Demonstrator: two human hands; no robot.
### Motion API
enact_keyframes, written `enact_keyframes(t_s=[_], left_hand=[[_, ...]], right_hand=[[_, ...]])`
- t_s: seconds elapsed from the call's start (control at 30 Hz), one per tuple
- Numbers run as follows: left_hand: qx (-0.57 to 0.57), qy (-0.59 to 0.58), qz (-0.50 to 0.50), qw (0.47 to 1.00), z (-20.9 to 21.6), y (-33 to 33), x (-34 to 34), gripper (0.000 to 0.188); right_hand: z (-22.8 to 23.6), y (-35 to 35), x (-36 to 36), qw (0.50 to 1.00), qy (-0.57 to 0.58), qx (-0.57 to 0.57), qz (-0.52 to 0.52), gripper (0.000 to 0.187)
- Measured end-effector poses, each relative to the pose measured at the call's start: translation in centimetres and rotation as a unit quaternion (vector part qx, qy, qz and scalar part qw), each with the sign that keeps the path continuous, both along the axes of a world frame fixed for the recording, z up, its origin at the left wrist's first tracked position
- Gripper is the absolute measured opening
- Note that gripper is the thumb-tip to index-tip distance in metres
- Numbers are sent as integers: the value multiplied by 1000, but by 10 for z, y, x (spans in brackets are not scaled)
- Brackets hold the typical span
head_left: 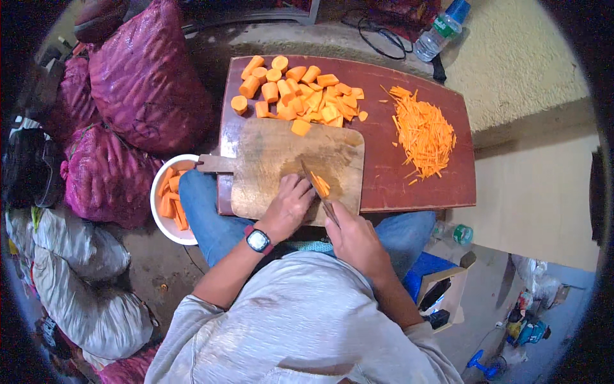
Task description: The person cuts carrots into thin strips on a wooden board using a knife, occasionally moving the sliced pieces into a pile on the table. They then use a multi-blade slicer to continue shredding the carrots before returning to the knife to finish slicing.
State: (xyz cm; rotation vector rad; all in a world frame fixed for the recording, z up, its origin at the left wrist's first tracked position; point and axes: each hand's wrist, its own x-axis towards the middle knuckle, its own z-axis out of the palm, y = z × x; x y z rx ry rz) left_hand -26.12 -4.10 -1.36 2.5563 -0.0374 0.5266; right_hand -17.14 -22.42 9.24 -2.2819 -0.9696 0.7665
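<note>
A wooden cutting board [262,160] with a short handle lies on the near left of a dark red table. My right hand [355,237] grips a kitchen knife [312,178], its blade pointing away from me over the board. Cut carrot strips [322,186] lie against the blade's right side. My left hand [293,203], with a watch on the wrist, rests on the board just left of the blade. Its fingers are curled together, and whatever is under them is hidden. Carrot chunks and slices [313,96] are heaped beyond the board, one slice overlapping its far edge.
Shredded carrot [423,131] is piled on the right of the red table [377,185]. A white bowl [185,240] of carrot pieces stands by my left knee. Purple mesh sacks [150,83] fill the left side. A water bottle [438,38] stands beyond the table's far right corner.
</note>
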Motion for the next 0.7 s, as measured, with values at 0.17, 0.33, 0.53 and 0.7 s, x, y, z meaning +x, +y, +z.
enact_keyframes(t_s=[0.17, 0.33, 0.53, 0.7], left_hand=[[-2, 5, 5, 1000, -4, -2, 1, 37], [7, -17, 17, 1000, -5, 1, 1, 41], [13, -19, 16, 1000, -6, 0, -1, 40], [13, -28, 16, 999, -4, -2, 1, 37]], right_hand=[[-8, -8, 1, 999, 39, 37, -3, 38], [-2, -1, 3, 1000, 23, 7, 3, 38], [-6, 1, 3, 999, 37, 37, -10, 36], [-6, -5, -3, 999, 34, 22, -20, 35]])
